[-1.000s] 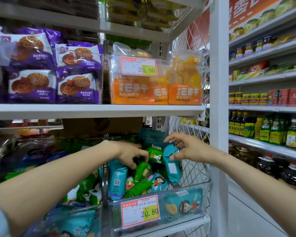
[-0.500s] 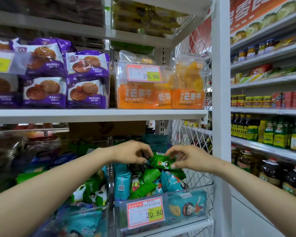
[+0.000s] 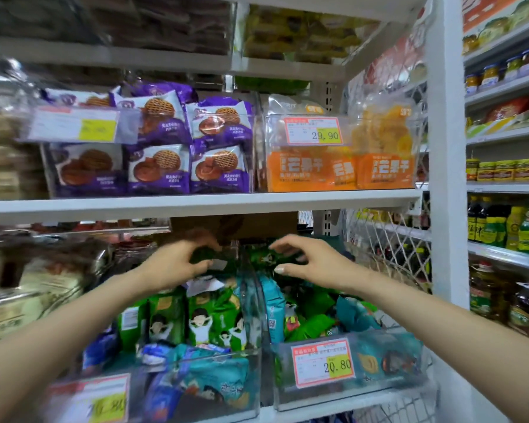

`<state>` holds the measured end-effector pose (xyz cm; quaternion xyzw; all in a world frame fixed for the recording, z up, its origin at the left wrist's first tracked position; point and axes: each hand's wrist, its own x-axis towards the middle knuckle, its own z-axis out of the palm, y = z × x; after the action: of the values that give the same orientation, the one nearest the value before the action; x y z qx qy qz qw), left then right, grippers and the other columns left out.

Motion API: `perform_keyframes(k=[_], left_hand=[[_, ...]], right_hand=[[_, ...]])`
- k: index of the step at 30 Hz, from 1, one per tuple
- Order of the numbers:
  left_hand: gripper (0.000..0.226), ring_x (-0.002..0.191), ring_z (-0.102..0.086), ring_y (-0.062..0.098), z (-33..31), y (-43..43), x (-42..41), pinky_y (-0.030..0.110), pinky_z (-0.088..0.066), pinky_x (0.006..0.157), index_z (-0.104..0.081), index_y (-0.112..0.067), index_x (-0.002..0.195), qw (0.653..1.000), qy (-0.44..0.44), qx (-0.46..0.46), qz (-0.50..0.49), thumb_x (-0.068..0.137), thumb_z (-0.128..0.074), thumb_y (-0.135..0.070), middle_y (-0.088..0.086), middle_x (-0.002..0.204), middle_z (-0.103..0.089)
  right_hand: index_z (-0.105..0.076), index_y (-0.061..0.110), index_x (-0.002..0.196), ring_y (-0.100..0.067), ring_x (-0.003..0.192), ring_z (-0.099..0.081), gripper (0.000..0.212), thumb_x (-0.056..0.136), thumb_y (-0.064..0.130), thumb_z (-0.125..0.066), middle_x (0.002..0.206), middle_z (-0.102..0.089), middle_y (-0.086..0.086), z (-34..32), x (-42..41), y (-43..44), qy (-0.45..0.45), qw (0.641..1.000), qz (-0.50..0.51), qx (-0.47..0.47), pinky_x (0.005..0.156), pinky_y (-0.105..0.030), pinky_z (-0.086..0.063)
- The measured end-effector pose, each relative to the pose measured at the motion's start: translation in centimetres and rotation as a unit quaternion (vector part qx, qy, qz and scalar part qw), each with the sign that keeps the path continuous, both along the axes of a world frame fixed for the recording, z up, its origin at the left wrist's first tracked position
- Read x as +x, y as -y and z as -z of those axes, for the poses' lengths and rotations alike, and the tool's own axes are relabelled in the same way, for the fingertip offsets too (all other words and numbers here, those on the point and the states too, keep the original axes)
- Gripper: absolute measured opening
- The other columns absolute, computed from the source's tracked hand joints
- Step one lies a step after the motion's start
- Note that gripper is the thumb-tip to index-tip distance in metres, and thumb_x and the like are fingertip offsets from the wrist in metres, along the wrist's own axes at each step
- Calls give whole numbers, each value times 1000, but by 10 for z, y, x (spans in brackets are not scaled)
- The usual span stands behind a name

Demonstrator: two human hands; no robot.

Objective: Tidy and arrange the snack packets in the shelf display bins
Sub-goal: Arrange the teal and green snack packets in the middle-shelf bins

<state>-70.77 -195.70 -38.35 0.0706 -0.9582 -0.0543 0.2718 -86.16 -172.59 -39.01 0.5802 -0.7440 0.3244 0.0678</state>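
Note:
My left hand point(image 3: 174, 265) grips a dark green snack packet point(image 3: 208, 259) above the back of the left clear bin point(image 3: 251, 383). That bin holds upright green packets point(image 3: 208, 319) and blue ones in front. My right hand point(image 3: 315, 262) hovers with fingers spread over the right clear bin point(image 3: 409, 370). Its thumb and forefinger are beside another green packet point(image 3: 266, 257); whether they touch it I cannot tell. Teal packets point(image 3: 275, 309) and green ones lie jumbled in the right bin behind the 20.80 price tag point(image 3: 324, 364).
The white shelf board point(image 3: 196, 203) runs close above my hands, carrying purple biscuit packs point(image 3: 159, 166) and orange dried-fruit bags point(image 3: 300, 169). A white upright post point(image 3: 446, 209) and wire mesh side point(image 3: 388, 248) bound the right. Bottles and jars fill the shelves point(image 3: 507, 236) beyond.
My left hand has carried a green packet leftward over the left bin. My right hand has opened. The view has swung left and is blurred.

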Motion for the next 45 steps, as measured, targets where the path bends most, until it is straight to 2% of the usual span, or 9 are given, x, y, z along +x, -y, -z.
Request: perform_keyframes(k=[4, 8, 12, 18, 23, 27, 32, 40, 45], left_hand=[[54, 120, -49, 20, -2, 16, 15, 25, -40, 95, -42, -26, 133, 998, 41, 6, -44, 86, -62, -42, 2, 136, -49], [88, 115, -52, 16, -3, 19, 18, 26, -42, 95, -33, -25, 136, 988, 129, 84, -28, 65, -67, -64, 1, 129, -54], [81, 121, -45, 15, 5, 25, 13, 23, -38, 96, -25, -20, 140, 987, 134, 91, -20, 77, -73, -40, -4, 129, -43], [90, 126, -36, 14, 9, 33, 13, 19, -31, 100, -27, -17, 139, 982, 127, 142, 3, 69, -74, -48, 1, 139, -34], [86, 122, -39, 10, 11, 35, 15, 21, -33, 104, -21, -21, 141, 980, 163, 110, -2, 76, -73, -42, -9, 130, -36], [90, 130, -39, 18, 10, 32, 18, 24, -33, 106, -17, -19, 144, 980, 187, 64, -31, 77, -71, -46, 1, 145, -37], [97, 120, -50, 26, 9, 28, 19, 29, -42, 99, 5, -20, 144, 994, 90, 50, -30, 82, -68, -35, 8, 136, -46], [37, 98, -59, 23, 17, 26, 17, 33, -46, 82, -53, -18, 119, 993, 116, -6, -31, 84, -64, -27, 5, 112, -62], [29, 76, -51, 17, 9, 16, 23, 25, -36, 55, -53, -14, 116, 993, 68, 2, -100, 92, -55, -30, 3, 89, -58]], right_hand=[[-52, 20, 131, 2, 111, -44, 45, 88, 28, -64, 132, -54, 7, -3, 13, 41, -4, 1000, -18, 8, 89, -11, -35], [-52, 17, 130, -2, 111, -43, 44, 88, 22, -65, 133, -52, 0, -10, 19, 77, -30, 999, -21, 29, 82, -6, -29], [-51, 19, 130, -17, 116, -52, 48, 84, 15, -67, 129, -56, -3, -17, 18, 111, -17, 997, -21, 72, 90, -17, -38], [-38, 29, 138, -19, 126, -46, 67, 81, 18, -71, 140, -47, 1, -11, -1, 155, 31, 991, -24, 126, 104, -34, -41], [-35, 27, 141, -20, 124, -47, 75, 78, 21, -74, 140, -47, -2, -6, -6, 172, 2, 987, -9, 163, 101, -29, -41], [-43, 22, 135, -17, 118, -51, 70, 74, 18, -77, 131, -54, 0, -12, -8, 165, 1, 995, -2, 104, 87, -20, -40], [-37, 12, 140, -22, 129, -42, 81, 72, 18, -80, 140, -45, -5, -25, -8, 137, 52, 998, 30, -26, 94, -17, -36], [-48, 18, 132, -20, 123, -49, 67, 73, 18, -80, 135, -52, -3, -16, -19, 73, 59, 993, 92, -46, 86, -15, -34], [-41, 23, 135, -22, 120, -49, 72, 74, 19, -79, 136, -49, -4, 6, -31, 46, 87, 990, 109, 34, 91, -23, -40]])
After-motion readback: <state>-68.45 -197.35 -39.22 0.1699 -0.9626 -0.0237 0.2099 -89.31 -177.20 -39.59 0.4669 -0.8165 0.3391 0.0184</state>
